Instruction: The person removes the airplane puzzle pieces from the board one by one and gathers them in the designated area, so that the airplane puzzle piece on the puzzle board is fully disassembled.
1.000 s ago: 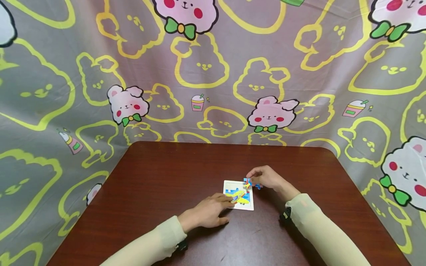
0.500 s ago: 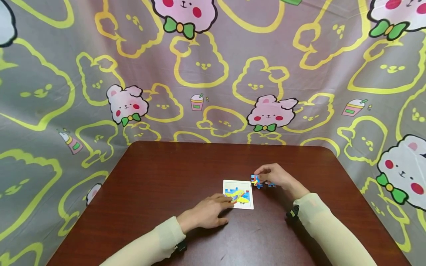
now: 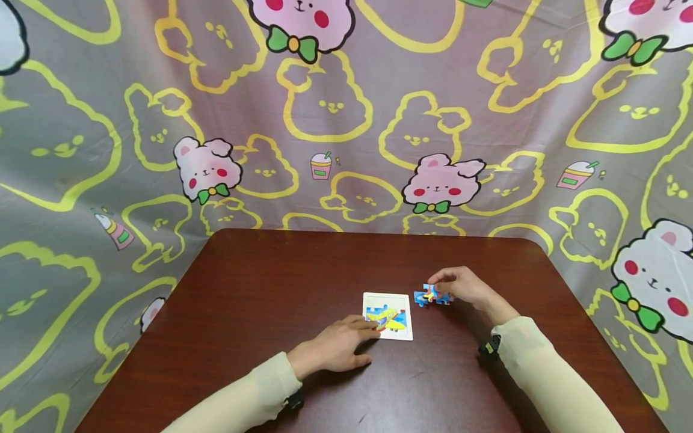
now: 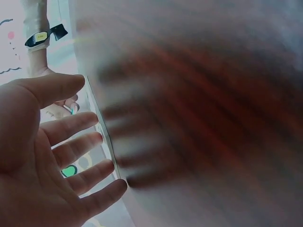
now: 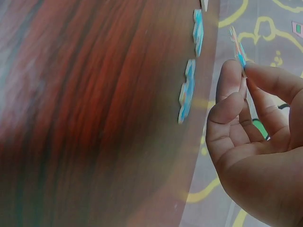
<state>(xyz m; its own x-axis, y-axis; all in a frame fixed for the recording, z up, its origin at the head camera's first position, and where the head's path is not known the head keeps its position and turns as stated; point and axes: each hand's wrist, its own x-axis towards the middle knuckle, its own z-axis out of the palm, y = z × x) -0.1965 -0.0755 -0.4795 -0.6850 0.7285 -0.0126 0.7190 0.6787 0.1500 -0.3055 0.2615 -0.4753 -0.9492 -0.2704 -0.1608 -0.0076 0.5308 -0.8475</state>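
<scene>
A square puzzle board (image 3: 373, 300) with a white border lies on the table, its fitted pieces showing a yellow airplane on blue. My left hand (image 3: 341, 344) rests over the board's lower left side with its fingers spread; in the left wrist view the fingertips reach the board's thin edge (image 4: 108, 142). To the right of the board, my right hand (image 3: 464, 288) pinches a jigsaw piece (image 5: 238, 49) between thumb and fingers, held up off the table. Below it lie two loose jigsaw pieces, one nearer the board (image 5: 197, 33) and one nearer the hand (image 5: 187, 92).
The dark red-brown table (image 3: 281, 270) extends around the board on every side. A grey curtain (image 3: 346, 156) printed with cartoon rabbits hangs behind the table's far edge and along both sides.
My right hand has moved right with the jigsaw piece, from over the board's upper right corner to above the loose pieces. My left hand has stayed in place.
</scene>
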